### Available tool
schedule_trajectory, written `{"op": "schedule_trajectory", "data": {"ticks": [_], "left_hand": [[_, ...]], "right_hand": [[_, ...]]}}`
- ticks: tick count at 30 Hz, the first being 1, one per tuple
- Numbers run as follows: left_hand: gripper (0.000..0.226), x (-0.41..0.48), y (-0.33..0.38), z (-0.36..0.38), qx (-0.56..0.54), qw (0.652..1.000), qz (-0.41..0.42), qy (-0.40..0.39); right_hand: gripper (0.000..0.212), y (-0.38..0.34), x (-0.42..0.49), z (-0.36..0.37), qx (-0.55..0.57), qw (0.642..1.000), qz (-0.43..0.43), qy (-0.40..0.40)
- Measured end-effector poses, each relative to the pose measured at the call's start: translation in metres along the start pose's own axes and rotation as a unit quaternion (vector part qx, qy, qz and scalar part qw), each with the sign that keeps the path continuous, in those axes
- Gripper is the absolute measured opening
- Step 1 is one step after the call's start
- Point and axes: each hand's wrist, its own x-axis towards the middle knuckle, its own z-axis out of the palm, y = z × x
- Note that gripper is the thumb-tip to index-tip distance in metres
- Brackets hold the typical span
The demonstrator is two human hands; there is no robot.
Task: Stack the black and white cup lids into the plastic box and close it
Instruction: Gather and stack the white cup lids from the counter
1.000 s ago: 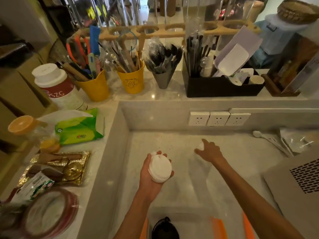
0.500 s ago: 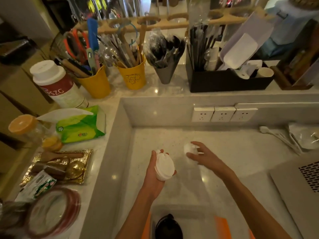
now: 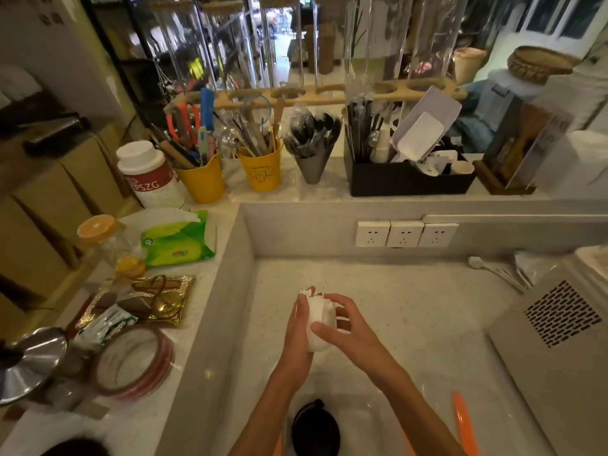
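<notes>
My left hand [image 3: 296, 337] grips a small stack of white cup lids [image 3: 319, 320] above the pale counter. My right hand [image 3: 345, 327] presses against the right side of that same stack, fingers curled over it. Below my forearms sits the clear plastic box [image 3: 365, 422] with an orange clip [image 3: 462, 419] on its right side. Black lids [image 3: 315, 427] lie inside the box at the left. The box's front is cut off by the frame's bottom edge.
A raised ledge [image 3: 230, 291] borders the counter on the left, a grey vented appliance [image 3: 559, 327] stands on the right. Wall sockets [image 3: 404, 233] sit on the back wall. White plastic spoons [image 3: 500, 273] lie at the back right.
My right hand picked a white lid off the counter further back and brought it to the stack in my left hand. Both hands now meet on the stack.
</notes>
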Motion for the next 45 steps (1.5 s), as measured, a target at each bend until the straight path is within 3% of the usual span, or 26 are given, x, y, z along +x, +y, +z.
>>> {"op": "schedule_trajectory", "data": {"ticks": [7,27,32,35,37,41,45], "left_hand": [[0.095,-0.015,-0.001,0.0,-0.003,1.0,-0.009,-0.025],[0.08,-0.031,0.0,-0.015,-0.069,0.993,-0.089,-0.042],[0.064,-0.036,0.006,-0.018,-0.056,0.991,-0.086,-0.08],[0.052,-0.036,0.01,-0.022,-0.075,0.987,-0.094,-0.104],[0.054,-0.038,0.013,-0.024,-0.078,0.986,-0.103,-0.108],[0.052,-0.038,0.01,-0.026,-0.03,0.987,-0.11,-0.117],[0.054,-0.04,0.012,-0.024,0.008,0.991,-0.084,-0.103]], "right_hand": [[0.058,-0.003,-0.016,0.003,-0.042,0.999,-0.03,0.005],[0.071,0.004,-0.027,0.005,-0.207,0.967,-0.134,-0.067],[0.072,0.001,-0.03,0.0,-0.192,0.971,-0.116,-0.082],[0.066,-0.003,-0.03,-0.009,-0.104,0.989,-0.083,-0.064],[0.06,-0.005,-0.03,-0.015,-0.04,0.998,-0.036,-0.028],[0.048,0.003,-0.033,-0.019,0.004,0.998,0.019,-0.052],[0.055,0.013,-0.038,-0.023,0.091,0.995,0.046,0.01]]}}
